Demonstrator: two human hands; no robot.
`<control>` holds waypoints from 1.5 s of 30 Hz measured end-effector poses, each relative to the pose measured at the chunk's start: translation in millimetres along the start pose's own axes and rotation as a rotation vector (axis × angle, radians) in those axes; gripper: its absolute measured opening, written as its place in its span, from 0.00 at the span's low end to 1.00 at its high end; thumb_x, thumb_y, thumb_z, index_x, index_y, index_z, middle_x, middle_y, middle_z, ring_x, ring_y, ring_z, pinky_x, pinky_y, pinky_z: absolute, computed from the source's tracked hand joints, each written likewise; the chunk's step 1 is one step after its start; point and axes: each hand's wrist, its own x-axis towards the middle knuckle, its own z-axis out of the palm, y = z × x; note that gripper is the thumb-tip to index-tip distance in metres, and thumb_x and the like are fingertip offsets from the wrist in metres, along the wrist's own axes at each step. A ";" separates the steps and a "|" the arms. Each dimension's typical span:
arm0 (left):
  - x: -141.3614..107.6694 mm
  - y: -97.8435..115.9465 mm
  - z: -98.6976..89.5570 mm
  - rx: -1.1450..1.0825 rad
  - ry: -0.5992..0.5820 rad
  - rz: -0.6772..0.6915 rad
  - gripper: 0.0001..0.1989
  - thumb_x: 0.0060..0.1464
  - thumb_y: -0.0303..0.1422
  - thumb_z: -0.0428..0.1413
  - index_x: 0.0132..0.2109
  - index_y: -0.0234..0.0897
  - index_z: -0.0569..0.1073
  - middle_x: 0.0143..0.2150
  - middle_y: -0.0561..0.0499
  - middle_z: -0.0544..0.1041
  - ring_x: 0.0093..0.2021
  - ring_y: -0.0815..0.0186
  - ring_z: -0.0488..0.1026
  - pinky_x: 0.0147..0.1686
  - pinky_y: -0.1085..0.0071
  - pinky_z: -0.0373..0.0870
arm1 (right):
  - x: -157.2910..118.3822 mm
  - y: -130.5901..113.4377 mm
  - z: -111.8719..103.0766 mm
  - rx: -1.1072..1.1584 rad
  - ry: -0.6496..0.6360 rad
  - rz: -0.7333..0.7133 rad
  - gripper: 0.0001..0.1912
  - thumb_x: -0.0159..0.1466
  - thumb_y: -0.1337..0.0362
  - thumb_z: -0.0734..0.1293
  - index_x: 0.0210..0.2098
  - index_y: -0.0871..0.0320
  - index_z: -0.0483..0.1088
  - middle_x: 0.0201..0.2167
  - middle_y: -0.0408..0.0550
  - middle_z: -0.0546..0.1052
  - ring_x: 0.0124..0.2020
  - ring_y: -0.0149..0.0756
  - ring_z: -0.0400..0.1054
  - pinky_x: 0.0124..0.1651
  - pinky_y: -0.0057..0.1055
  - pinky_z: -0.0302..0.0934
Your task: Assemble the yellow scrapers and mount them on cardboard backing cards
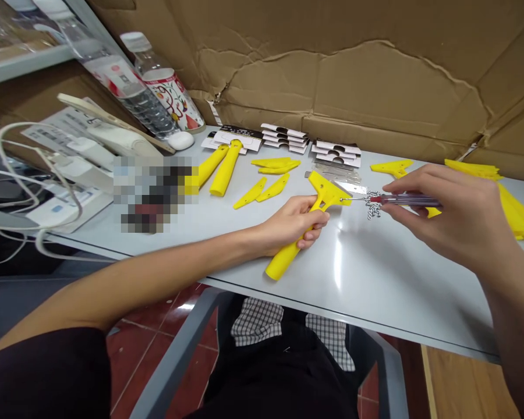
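My left hand [299, 224] is wrapped round the handle of a yellow scraper [283, 261], whose wide head points away from me. In my right hand [458, 209] is a screwdriver [413, 199] with a clear purplish handle. Its thin shaft reaches left, and the tip meets the right side of the scraper's head. Small silver screws [372, 210] lie in a pile on the table just behind the shaft. Thin metal blades [332, 173] lie beyond the scraper. Loose yellow cover plates [273, 188] rest to the left of its head.
Yellow handles [226, 171] lie at the back left, near stacks of black-and-white cards [284, 138]. More yellow parts [517, 212] sit at the right. Bottles [168, 87], white cables [9, 139] and a blurred patch occupy the left. Cardboard [353, 75] walls the back of the table [375, 291].
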 end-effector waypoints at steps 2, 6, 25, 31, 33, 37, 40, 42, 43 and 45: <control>-0.7 0.0 0.2 -0.003 -0.001 0.007 0.13 0.63 0.24 0.60 0.36 0.40 0.63 0.27 0.59 0.63 0.20 0.77 0.57 0.17 0.77 0.51 | 1.3 -3.2 -0.4 0.029 -0.015 0.037 0.05 0.70 0.64 0.73 0.45 0.47 0.79 0.42 0.47 0.83 0.35 0.42 0.77 0.37 0.41 0.72; -1.7 0.3 0.0 -0.032 -0.013 0.011 0.12 0.63 0.24 0.60 0.36 0.40 0.64 0.27 0.58 0.63 0.19 0.77 0.57 0.16 0.77 0.51 | 1.7 -5.0 1.9 -0.005 0.012 0.028 0.02 0.73 0.61 0.69 0.43 0.50 0.75 0.40 0.49 0.82 0.33 0.41 0.76 0.35 0.41 0.71; -2.3 2.7 1.3 -0.047 -0.001 -0.003 0.14 0.65 0.22 0.58 0.34 0.40 0.63 0.25 0.59 0.64 0.17 0.78 0.57 0.15 0.79 0.53 | -0.4 -10.0 6.3 -0.045 0.122 -0.041 0.04 0.72 0.59 0.70 0.41 0.49 0.72 0.34 0.46 0.84 0.30 0.40 0.78 0.30 0.38 0.67; -2.3 4.0 0.8 -0.064 -0.016 -0.017 0.14 0.61 0.21 0.60 0.34 0.40 0.64 0.23 0.60 0.63 0.16 0.78 0.56 0.14 0.79 0.51 | -5.3 -3.7 5.8 -0.102 0.079 0.042 0.11 0.78 0.59 0.61 0.39 0.49 0.71 0.21 0.39 0.75 0.20 0.35 0.69 0.27 0.38 0.59; -2.0 3.7 -0.6 -0.064 -0.028 -0.018 0.14 0.61 0.21 0.61 0.35 0.40 0.64 0.23 0.60 0.63 0.16 0.78 0.56 0.14 0.80 0.51 | -4.8 -5.2 6.9 -0.086 0.102 0.034 0.08 0.76 0.60 0.63 0.40 0.49 0.72 0.22 0.40 0.77 0.20 0.35 0.70 0.27 0.37 0.62; -1.4 3.0 -2.8 -0.056 -0.032 -0.021 0.14 0.60 0.22 0.61 0.35 0.40 0.64 0.22 0.61 0.63 0.17 0.78 0.55 0.14 0.81 0.51 | -2.6 -9.8 10.1 -0.030 0.168 -0.011 0.03 0.73 0.63 0.69 0.45 0.49 0.72 0.33 0.42 0.85 0.28 0.37 0.79 0.31 0.36 0.69; -2.0 2.7 -2.7 -0.049 -0.035 -0.015 0.13 0.61 0.23 0.60 0.35 0.40 0.64 0.22 0.61 0.63 0.16 0.77 0.55 0.14 0.81 0.52 | -1.9 -11.8 9.9 0.090 0.234 -0.075 0.13 0.67 0.68 0.75 0.48 0.48 0.72 0.39 0.42 0.86 0.30 0.35 0.79 0.31 0.35 0.71; -2.6 2.7 -2.3 -0.043 -0.044 -0.013 0.13 0.61 0.23 0.60 0.35 0.40 0.63 0.23 0.61 0.64 0.16 0.78 0.55 0.14 0.81 0.53 | -1.8 -12.5 9.1 0.137 0.210 -0.049 0.16 0.66 0.71 0.74 0.49 0.47 0.72 0.43 0.43 0.86 0.35 0.37 0.80 0.32 0.36 0.73; -2.8 2.6 -2.2 -0.039 -0.048 -0.013 0.13 0.60 0.23 0.61 0.35 0.40 0.63 0.23 0.61 0.64 0.16 0.78 0.56 0.14 0.81 0.53 | -1.7 -12.7 9.0 0.146 0.196 -0.039 0.15 0.67 0.71 0.73 0.49 0.46 0.72 0.44 0.44 0.86 0.36 0.38 0.80 0.33 0.37 0.73; -2.7 2.5 -2.3 -0.037 -0.049 -0.017 0.14 0.59 0.23 0.62 0.35 0.40 0.63 0.23 0.61 0.64 0.16 0.78 0.56 0.14 0.81 0.53 | -1.8 -12.3 10.1 0.146 0.199 -0.057 0.12 0.68 0.70 0.71 0.47 0.48 0.74 0.43 0.47 0.85 0.37 0.41 0.80 0.32 0.39 0.73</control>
